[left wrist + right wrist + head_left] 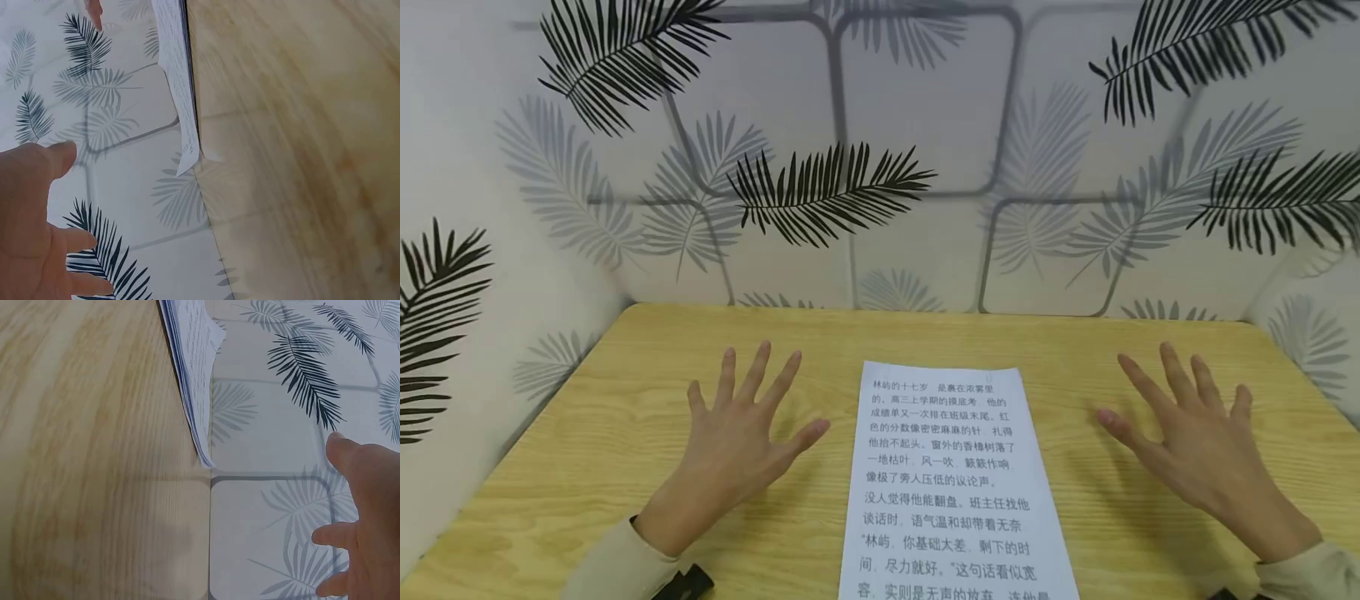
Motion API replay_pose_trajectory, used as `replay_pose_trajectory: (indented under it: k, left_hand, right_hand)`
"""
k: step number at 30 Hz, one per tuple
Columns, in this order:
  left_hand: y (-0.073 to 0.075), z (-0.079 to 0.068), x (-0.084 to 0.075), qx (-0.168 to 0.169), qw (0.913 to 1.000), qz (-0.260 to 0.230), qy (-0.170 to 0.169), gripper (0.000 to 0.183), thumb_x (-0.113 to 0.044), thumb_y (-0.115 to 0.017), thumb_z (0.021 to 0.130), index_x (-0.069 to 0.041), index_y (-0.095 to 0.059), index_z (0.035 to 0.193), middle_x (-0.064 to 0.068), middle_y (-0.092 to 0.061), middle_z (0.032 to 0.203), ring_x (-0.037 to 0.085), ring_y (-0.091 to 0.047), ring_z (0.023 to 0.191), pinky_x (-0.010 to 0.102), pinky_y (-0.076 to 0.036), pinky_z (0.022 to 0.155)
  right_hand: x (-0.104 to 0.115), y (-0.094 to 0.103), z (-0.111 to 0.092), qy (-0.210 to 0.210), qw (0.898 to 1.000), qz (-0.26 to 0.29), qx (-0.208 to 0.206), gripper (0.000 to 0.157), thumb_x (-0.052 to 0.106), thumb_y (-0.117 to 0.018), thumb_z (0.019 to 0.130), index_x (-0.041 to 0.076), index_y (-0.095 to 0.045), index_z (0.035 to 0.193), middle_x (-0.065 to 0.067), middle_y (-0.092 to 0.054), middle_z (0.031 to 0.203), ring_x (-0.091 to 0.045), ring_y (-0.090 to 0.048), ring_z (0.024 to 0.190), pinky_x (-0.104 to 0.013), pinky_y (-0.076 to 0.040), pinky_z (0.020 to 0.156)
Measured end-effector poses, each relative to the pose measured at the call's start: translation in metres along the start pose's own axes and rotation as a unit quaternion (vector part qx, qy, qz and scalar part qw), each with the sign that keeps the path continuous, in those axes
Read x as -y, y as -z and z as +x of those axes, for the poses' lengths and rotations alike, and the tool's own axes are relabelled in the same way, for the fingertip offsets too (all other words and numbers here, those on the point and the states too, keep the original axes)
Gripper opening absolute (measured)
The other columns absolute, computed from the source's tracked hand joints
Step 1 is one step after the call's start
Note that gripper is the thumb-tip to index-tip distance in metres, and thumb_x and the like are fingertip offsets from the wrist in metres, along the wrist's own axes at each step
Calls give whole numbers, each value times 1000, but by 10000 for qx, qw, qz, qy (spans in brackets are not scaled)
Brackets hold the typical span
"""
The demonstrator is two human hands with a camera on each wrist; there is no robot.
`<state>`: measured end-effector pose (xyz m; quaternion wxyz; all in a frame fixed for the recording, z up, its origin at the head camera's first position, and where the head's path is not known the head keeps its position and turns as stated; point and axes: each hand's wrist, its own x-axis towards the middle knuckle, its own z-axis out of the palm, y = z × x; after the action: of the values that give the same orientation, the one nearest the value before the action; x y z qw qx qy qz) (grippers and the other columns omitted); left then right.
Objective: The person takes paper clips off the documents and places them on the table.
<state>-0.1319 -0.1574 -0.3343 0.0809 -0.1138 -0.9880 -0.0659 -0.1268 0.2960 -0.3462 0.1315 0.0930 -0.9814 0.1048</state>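
Note:
A stack of white paper sheets (951,483) printed with Chinese text lies on the wooden table between my hands. To its left, my left hand (733,442) is spread over the table, fingers straight and thumb toward the paper. My right hand (1202,450) is spread the same way on the other side, its shadow falling on the wood. Both hands are apart from the paper and hold nothing. In the left wrist view the sheets (178,81) show edge-on with a lifted corner. The right wrist view shows several layers in the paper stack (190,375).
The light wooden table (647,375) ends at a wall (917,108) covered with a palm-leaf pattern and grey rounded outlines. Another patterned wall (460,167) borders the table on the left. A black strap (685,583) is on the left wrist by the sleeve.

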Motion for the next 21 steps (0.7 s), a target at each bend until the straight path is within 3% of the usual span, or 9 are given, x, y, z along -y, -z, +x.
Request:
replay_pose_trajectory:
  k: [6, 13, 18, 21]
  left_hand:
    - [-2, 0, 3, -78, 9998, -62, -150, 72, -65, -37, 95, -26, -23, 154, 15, -18, 159, 49, -10, 143, 80, -16, 99]
    - [-3, 2, -2, -116, 9981, -331, -499, 66, -51, -45, 99, -16, -29, 152, 20, -21, 157, 51, -14, 142, 77, -19, 102]
    - [-6, 3, -5, -298, 9961, -413, -718, 65, -41, -57, 96, -7, -36, 148, 23, -31, 153, 52, -25, 138, 71, -28, 103]
    - [-8, 1, -6, -221, 9943, -661, -802, 68, -34, -64, 93, -2, -38, 146, 25, -37, 148, 51, -34, 133, 65, -34, 104]
  right_hand:
    - [3, 0, 1, 71, 9998, 59, -167, 73, 53, -51, 95, 17, -27, 153, -32, -13, 154, -58, -11, 138, -82, 3, 98]
    - [6, -4, 0, 301, 9985, 420, -203, 77, 49, -63, 89, 10, -35, 149, -35, -18, 152, -60, -19, 134, -80, -4, 100]
    - [7, -6, -2, 454, 9962, 735, -106, 80, 43, -73, 84, 3, -39, 145, -37, -24, 149, -63, -28, 128, -79, -18, 97]
    - [7, -5, -2, 376, 9923, 1155, 233, 81, 37, -70, 88, -4, -32, 146, -37, -25, 148, -61, -30, 127, -74, -26, 96]
